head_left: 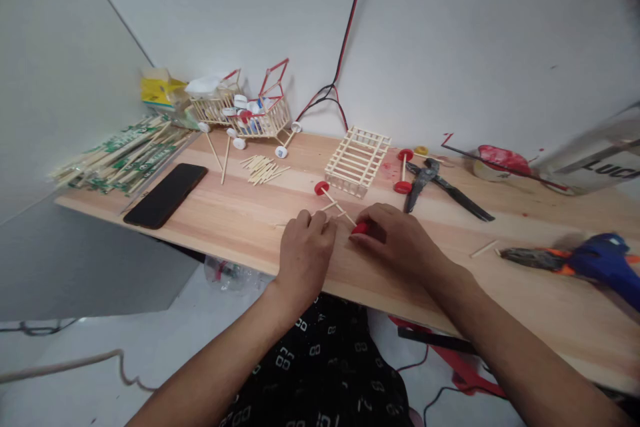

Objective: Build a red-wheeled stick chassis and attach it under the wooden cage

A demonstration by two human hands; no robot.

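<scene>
My right hand point(395, 233) pinches a red bottle cap point(359, 229) at one end of a wooden-stick axle point(341, 209). Another red cap point(321, 188) sits at the axle's far end. The curled fingers of my left hand point(306, 247) are closed on a thin wooden stick point(325, 207) that meets the axle near its middle; the fingertips are partly hidden. Just beyond my hands lies a stick-built basket frame point(357, 159). To its right, a second axle with two red caps point(403, 187) rests by black-handled pliers point(425, 177).
Two finished stick carts point(263, 121) stand by the wall, one filled with bottle caps. Short cut sticks point(263, 169), a black phone point(166, 195) and bagged chopsticks point(120, 157) lie to the left. At right are a blue glue gun point(600, 263), a red-stained cup point(503, 163) and a large clear container point(595, 157).
</scene>
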